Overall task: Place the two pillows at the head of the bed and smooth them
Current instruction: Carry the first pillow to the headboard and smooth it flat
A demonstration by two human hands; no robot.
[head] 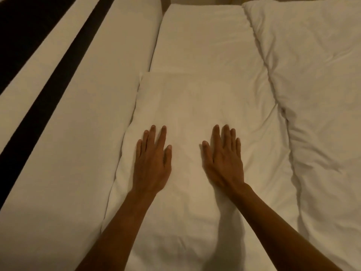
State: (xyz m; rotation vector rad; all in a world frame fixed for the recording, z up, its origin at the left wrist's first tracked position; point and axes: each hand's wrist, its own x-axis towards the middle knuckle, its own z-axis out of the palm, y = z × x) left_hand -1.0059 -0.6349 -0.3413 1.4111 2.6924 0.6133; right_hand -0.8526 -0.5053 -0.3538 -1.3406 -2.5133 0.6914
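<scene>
A white pillow [187,106] lies flat in the middle of the view, its far edge overlapping a second white pillow [203,40] that lies beyond it. My left hand [153,159] rests palm down on the near pillow's left part, fingers straight and slightly apart. My right hand [223,157] presses palm down on the same pillow a little to the right, fingers together. Neither hand holds anything. The near pillow shows faint creases around the hands.
A rumpled white duvet [312,94] lies along the right side of the pillows. To the left runs a white padded surface [82,114] with a dark band [45,79] crossing it diagonally.
</scene>
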